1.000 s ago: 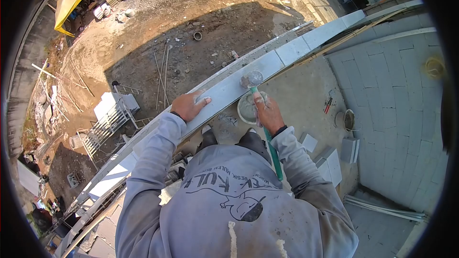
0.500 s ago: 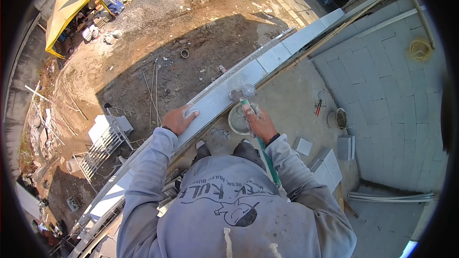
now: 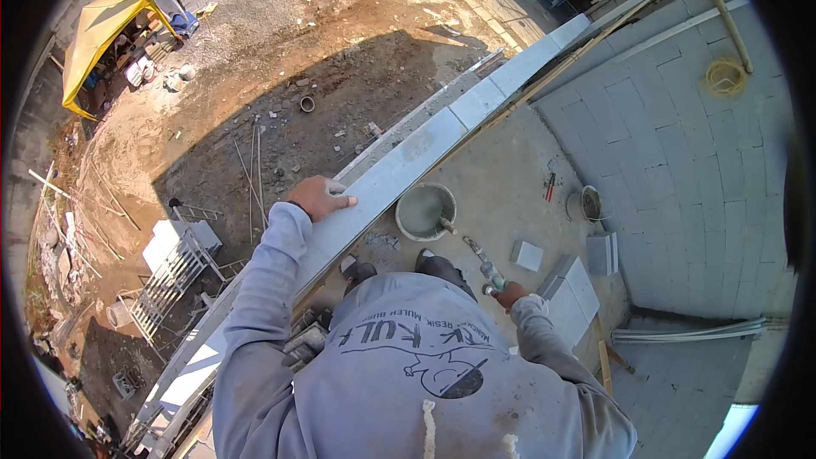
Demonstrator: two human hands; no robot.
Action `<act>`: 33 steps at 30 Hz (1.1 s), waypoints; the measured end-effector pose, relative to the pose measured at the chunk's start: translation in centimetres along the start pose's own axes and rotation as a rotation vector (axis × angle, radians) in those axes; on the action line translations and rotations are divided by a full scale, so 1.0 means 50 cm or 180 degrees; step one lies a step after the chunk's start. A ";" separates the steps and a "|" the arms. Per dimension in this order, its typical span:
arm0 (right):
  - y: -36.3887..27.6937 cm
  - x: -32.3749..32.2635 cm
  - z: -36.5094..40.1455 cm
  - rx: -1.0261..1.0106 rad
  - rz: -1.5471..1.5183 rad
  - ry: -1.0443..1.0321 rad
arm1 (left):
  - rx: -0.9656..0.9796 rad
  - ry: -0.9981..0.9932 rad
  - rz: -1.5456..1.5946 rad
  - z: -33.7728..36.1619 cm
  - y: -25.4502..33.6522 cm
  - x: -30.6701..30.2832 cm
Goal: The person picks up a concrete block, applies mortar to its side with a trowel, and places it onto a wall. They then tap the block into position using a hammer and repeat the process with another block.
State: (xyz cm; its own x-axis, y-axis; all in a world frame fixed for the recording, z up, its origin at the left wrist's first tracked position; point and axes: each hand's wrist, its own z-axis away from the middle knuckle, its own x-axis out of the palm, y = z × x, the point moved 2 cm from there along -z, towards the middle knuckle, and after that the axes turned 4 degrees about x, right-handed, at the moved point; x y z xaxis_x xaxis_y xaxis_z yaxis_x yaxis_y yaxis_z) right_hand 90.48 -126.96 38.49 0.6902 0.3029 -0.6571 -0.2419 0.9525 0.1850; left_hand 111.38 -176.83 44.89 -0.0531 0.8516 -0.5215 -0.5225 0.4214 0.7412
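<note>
My left hand [image 3: 323,198] grips the outer edge of a pale wall block [image 3: 374,195], its thumb on top and its other fingers partly hidden. Lower right, my right hand [image 3: 512,296] is closed around a mortar-smeared long-handled scoop [image 3: 478,251] with some green on its handle. The scoop slants down toward a round bucket [image 3: 399,219] of grey wet mortar [image 3: 421,208]. Its far end is at the bucket's near rim, and its head cannot be made out. A damp grey patch [image 3: 419,146] marks the wall top beyond my left hand.
The narrow wall runs diagonally, with a dirt yard [image 3: 280,127] far below on its outer side. On the inner floor are red-handled pliers [image 3: 550,187], a second bucket [image 3: 586,204] and loose blocks [image 3: 574,297]. A tall block wall [image 3: 654,136] stands at right.
My right hand has moved from above the bucket down and right, taking the scoop off the wall top. My left hand stays on the block. The view has shifted slightly.
</note>
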 end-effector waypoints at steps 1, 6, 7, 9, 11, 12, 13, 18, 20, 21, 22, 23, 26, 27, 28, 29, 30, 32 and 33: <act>0.056 0.049 -0.014 0.0111 0.0190 -0.0156 | -0.0018 -0.0031 0.0056 0.002 0.002 -0.003; 0.153 0.157 0.092 0.1064 -0.0354 -0.1309 | 0.0006 -0.0038 0.0165 0.003 0.007 -0.006; 0.164 0.164 0.105 0.1095 -0.0438 -0.1385 | -0.0012 -0.0084 0.0128 0.005 0.016 -0.012; 0.190 0.183 0.117 0.1125 -0.0580 -0.1507 | -0.0054 -0.0075 0.0006 -0.004 0.014 -0.011; 0.203 0.193 0.116 0.1092 -0.0668 -0.1521 | -0.0061 -0.0115 -0.0113 -0.015 0.019 -0.007; 0.206 0.197 0.109 0.1051 -0.0692 -0.1513 | -0.0362 0.0082 -0.0161 -0.013 0.036 -0.013; 0.206 0.196 0.103 0.1010 -0.0731 -0.1486 | -0.0648 0.0266 -0.0206 -0.010 0.056 -0.015; 0.187 0.189 0.022 0.0727 -0.0638 -0.1316 | 0.0615 0.1038 0.0955 0.017 0.155 -0.027; 0.193 0.178 -0.018 0.0565 -0.0513 -0.1263 | 0.0937 0.1450 0.0997 0.034 0.187 -0.009; 0.200 0.166 -0.036 0.0526 -0.0461 -0.1240 | 0.0998 0.1383 0.1157 0.041 0.201 0.007; 0.196 0.145 -0.046 0.0450 -0.0382 -0.1223 | 0.1056 0.1322 0.1318 0.046 0.211 0.027; 0.197 0.119 -0.059 0.0923 -0.0696 -0.1149 | 0.0990 0.1339 0.1336 0.052 0.214 0.051; 0.221 0.085 -0.156 0.0738 -0.0322 -0.1109 | 0.0339 0.0688 0.1387 0.056 0.206 0.160; 0.214 0.061 -0.178 0.0695 -0.0257 -0.1148 | 0.0261 0.0728 0.1393 0.055 0.191 0.210; 0.200 0.028 -0.193 0.0652 -0.0194 -0.1111 | -0.0036 0.0758 0.1224 0.054 0.165 0.267; 0.198 0.000 -0.220 0.0612 -0.0127 -0.1079 | -0.0339 0.0780 0.1058 0.053 0.139 0.326; 0.213 -0.003 -0.276 0.0526 -0.0076 -0.1053 | -0.0655 0.0873 0.0771 0.058 0.111 0.386; 0.216 -0.031 -0.377 0.0352 0.0126 -0.1156 | -0.1411 0.0931 0.0432 0.076 0.080 0.477; 0.218 -0.041 -0.431 0.0221 0.0264 -0.1204 | -0.1851 0.0902 0.0393 0.086 0.076 0.517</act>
State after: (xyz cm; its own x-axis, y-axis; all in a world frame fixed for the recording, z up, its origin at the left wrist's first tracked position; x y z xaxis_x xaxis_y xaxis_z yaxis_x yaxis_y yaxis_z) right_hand 71.73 -117.88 26.08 0.8761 0.3567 -0.3244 -0.2697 0.9203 0.2835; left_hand 111.71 -151.87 36.04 -0.3227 0.7343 -0.5973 -0.8687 0.0208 0.4950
